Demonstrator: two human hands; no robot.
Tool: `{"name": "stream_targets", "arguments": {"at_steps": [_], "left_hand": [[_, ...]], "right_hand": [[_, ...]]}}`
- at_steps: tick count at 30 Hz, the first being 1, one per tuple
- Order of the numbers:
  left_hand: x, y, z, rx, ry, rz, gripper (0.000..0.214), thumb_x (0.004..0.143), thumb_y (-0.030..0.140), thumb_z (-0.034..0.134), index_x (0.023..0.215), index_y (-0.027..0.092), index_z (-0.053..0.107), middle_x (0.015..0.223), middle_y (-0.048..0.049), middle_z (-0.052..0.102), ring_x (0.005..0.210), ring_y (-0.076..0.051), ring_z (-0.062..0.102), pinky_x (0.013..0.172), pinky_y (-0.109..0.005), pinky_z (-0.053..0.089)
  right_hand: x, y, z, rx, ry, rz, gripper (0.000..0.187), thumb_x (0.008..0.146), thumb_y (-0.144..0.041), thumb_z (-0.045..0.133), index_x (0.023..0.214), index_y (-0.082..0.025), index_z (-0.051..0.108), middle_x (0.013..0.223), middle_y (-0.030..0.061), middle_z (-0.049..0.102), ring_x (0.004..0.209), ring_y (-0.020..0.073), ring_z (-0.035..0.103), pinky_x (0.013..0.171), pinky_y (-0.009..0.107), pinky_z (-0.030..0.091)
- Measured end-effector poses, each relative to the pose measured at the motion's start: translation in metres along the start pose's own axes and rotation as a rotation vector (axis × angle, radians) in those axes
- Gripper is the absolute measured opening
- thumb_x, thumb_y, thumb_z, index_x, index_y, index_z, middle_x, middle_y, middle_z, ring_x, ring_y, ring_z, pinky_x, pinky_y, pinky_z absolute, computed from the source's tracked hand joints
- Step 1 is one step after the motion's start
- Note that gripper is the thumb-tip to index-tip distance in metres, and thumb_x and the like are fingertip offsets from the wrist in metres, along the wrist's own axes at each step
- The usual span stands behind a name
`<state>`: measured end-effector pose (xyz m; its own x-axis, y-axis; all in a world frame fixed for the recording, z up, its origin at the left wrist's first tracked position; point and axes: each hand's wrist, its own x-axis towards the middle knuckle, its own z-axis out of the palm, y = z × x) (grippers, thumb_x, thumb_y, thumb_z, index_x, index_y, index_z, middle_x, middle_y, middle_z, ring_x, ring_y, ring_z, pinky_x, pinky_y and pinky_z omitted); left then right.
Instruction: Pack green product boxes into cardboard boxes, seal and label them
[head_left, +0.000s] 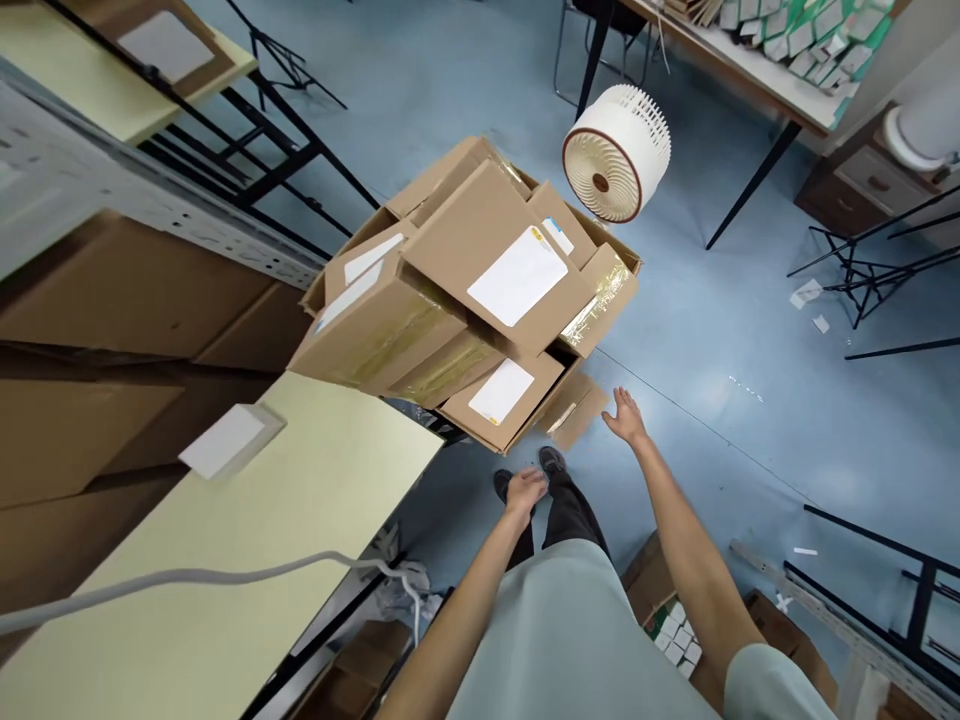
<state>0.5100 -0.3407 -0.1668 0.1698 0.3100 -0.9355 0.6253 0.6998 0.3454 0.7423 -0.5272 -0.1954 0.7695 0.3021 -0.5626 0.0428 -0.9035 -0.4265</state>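
I look down at my own body and shoes on a blue floor. My right hand [624, 416] is stretched forward with fingers spread, empty, close to the lower right corner of a large open carton [577, 405] piled with taped cardboard boxes [480, 270] bearing white labels. My left hand [523, 492] hangs lower, above my shoes, fingers loosely curled, nothing visible in it. Neither hand touches the boxes.
A pale yellow table [247, 560] with a small white box [225, 440] and a grey cable [187, 580] stands at left. A white round fan [616, 152] sits beyond the carton. Shelving with flat cardboard is at far left, black stands at right, a box of small packs by my right leg.
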Motion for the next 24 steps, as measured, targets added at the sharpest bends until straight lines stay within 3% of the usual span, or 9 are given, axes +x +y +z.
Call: {"name": "stream_targets", "arguments": {"at_steps": [2,5,12,18,24], "left_hand": [[-0.008,0.006,-0.014,-0.057,0.020,0.029,0.052,0.066,-0.010,0.085,0.101,0.020,0.061,0.099,-0.0014,0.074,0.085,-0.014,0.076,0.095,-0.036,0.065],[-0.023,0.015,-0.040,-0.143,0.048,0.070,0.055,0.070,-0.011,0.085,0.106,0.020,0.058,0.098,0.0000,0.073,0.079,-0.011,0.076,0.088,-0.030,0.067],[-0.058,0.026,-0.097,-0.420,0.109,0.143,0.057,0.071,-0.011,0.088,0.111,0.017,0.060,0.110,-0.0079,0.077,0.086,-0.014,0.079,0.097,-0.036,0.068],[-0.097,0.005,-0.139,-0.768,0.246,0.253,0.069,0.057,-0.005,0.101,0.112,0.014,0.066,0.110,-0.0111,0.080,0.081,-0.017,0.080,0.100,-0.048,0.068],[-0.155,-0.039,-0.201,-1.033,0.317,0.430,0.073,0.053,0.005,0.106,0.114,0.017,0.067,0.110,-0.0100,0.080,0.086,-0.022,0.082,0.109,-0.057,0.064]], "right_hand": [[-0.014,-0.005,0.002,0.025,-0.017,-0.034,0.081,0.094,-0.030,0.067,0.168,-0.006,0.047,0.179,0.0239,0.041,0.173,0.0352,0.031,0.142,0.054,0.026],[-0.040,-0.016,0.002,0.111,-0.034,-0.113,0.074,0.093,-0.028,0.068,0.163,-0.010,0.056,0.175,0.0208,0.050,0.170,0.0337,0.038,0.141,0.054,0.028],[-0.091,-0.076,0.021,0.139,-0.225,-0.366,0.051,0.095,-0.031,0.064,0.143,-0.018,0.074,0.152,0.0147,0.074,0.145,0.0305,0.068,0.129,0.051,0.049],[-0.115,-0.149,0.061,0.131,-0.476,-0.696,0.045,0.096,-0.045,0.063,0.132,-0.023,0.079,0.139,0.0140,0.081,0.134,0.0341,0.076,0.122,0.055,0.056],[-0.143,-0.242,0.088,0.074,-0.626,-0.945,0.055,0.094,-0.063,0.062,0.127,-0.023,0.081,0.133,0.0166,0.083,0.127,0.0409,0.079,0.115,0.067,0.059]]}}
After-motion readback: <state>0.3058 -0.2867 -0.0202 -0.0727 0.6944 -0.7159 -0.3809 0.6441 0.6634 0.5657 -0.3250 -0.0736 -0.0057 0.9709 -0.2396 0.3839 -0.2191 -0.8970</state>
